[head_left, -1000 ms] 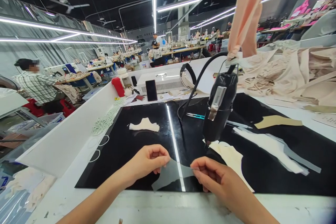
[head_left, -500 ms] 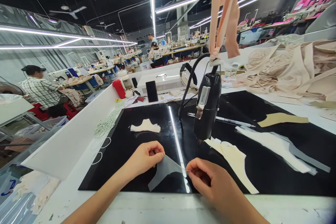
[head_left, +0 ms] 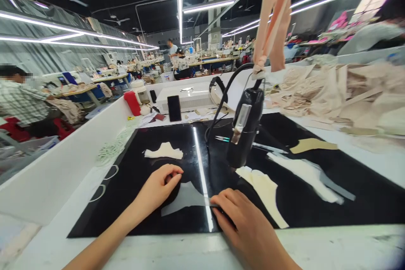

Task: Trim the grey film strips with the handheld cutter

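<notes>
A sheer grey-white cut fabric piece (head_left: 185,200) lies on the black work mat (head_left: 126,219), in front of me. My left hand (head_left: 160,185) hovers at its upper left, thumb and index finger drawn together, apart from the fabric. With curled fingers, my right hand (head_left: 237,215) grips the right end of the sheer piece; its fingertips partly cover that end. Beyond my hands hangs a black handheld tool (head_left: 245,128) with a cable, tied up by peach fabric strips (head_left: 274,17). A cream fabric piece (head_left: 264,192) is right of the right hand.
A small stack of white pieces (head_left: 164,150) sits at the mat's left. White and sheer pieces (head_left: 308,175), a tan piece (head_left: 313,145) and pens (head_left: 268,147) lie right. Behind stand a phone (head_left: 174,109) and a white box (head_left: 190,98). Beige fabric (head_left: 332,88) is heaped right.
My left hand has let go of the sheer piece and moved off its corner. The sheer piece has come down flat on the mat. The camera view has turned slightly right.
</notes>
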The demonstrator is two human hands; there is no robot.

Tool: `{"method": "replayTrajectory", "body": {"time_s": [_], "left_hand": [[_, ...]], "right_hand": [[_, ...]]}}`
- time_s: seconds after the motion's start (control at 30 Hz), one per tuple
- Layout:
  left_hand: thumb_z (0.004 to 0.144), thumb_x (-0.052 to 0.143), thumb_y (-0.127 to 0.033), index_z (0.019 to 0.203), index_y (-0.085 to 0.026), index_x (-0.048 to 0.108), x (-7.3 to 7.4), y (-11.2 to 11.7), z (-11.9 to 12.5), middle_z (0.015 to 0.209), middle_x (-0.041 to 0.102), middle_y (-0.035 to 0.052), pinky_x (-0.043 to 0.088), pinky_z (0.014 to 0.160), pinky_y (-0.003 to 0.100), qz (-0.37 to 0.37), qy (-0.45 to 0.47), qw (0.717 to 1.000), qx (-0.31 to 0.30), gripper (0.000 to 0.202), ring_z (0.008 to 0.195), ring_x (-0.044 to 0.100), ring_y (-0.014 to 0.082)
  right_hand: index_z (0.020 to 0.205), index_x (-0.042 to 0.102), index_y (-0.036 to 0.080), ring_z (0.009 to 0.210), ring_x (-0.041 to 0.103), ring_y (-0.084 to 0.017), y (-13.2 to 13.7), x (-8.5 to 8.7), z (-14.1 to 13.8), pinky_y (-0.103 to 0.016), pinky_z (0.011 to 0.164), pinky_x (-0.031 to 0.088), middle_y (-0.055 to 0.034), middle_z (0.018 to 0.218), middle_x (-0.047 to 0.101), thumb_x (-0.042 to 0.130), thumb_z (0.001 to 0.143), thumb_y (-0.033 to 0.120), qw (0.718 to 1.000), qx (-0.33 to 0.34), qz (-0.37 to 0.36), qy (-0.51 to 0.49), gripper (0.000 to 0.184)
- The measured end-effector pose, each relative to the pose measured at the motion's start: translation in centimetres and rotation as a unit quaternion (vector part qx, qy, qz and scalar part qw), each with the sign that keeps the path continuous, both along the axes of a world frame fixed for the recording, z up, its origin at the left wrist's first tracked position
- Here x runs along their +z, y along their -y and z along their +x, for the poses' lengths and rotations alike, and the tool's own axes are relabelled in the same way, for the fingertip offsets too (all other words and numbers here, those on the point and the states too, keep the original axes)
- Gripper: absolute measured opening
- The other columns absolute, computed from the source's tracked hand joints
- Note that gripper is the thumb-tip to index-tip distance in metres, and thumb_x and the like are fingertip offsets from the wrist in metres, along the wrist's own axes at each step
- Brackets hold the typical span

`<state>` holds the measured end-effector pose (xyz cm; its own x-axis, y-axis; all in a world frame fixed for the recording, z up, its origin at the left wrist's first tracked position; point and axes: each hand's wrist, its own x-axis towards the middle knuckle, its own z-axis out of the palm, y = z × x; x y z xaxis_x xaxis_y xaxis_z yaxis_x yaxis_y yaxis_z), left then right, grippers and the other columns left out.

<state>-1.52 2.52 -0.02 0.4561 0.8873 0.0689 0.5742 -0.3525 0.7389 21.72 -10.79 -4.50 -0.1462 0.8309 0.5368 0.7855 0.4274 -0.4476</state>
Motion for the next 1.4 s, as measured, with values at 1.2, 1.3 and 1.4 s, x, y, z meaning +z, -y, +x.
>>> {"method": "replayTrajectory", "body": {"time_s": [1.2, 1.3, 1.4], "left_hand": [[0.079, 0.069, -0.075, 0.107, -0.028, 0.080, -3.2, -0.9, -1.7, 0.060, 0.057, -0.0025, 0.038, 0.045, 0.022, -0.060, 0.042, 0.996, 0.055, 0.056, 0.056, 0.054, 0.0178], [0.079, 0.069, -0.073, 0.105, -0.028, 0.079, -3.1, -0.3, -1.1, 0.061, 0.058, -0.0022, 0.033, 0.043, 0.021, -0.057, 0.078, 0.992, 0.084, 0.053, 0.059, 0.055, 0.0182], [0.078, 0.069, -0.071, 0.102, -0.028, 0.079, -3.1, 0.2, -0.8, 0.060, 0.057, -0.0022, 0.033, 0.043, 0.021, -0.050, 0.092, 0.990, 0.092, 0.050, 0.059, 0.056, 0.0182]], "right_hand": [[0.121, 0.070, 0.019, 0.104, 0.072, -0.021, -2.0, -0.4, 18.9, -0.043, 0.091, 0.062, -0.0079, 0.123, 0.072, 0.067, 0.104, 0.036, 0.894, -0.386, -0.119, 0.194, 0.025], [0.122, 0.069, 0.019, 0.104, 0.072, -0.022, -2.1, -0.4, 19.3, -0.043, 0.092, 0.062, -0.0081, 0.124, 0.072, 0.067, 0.104, 0.037, 0.903, -0.390, -0.116, 0.141, 0.026], [0.123, 0.069, 0.019, 0.104, 0.072, -0.022, -2.1, -0.2, 19.9, -0.043, 0.091, 0.062, -0.0081, 0.123, 0.072, 0.067, 0.104, 0.037, 0.909, -0.400, -0.101, 0.062, 0.026]]}}
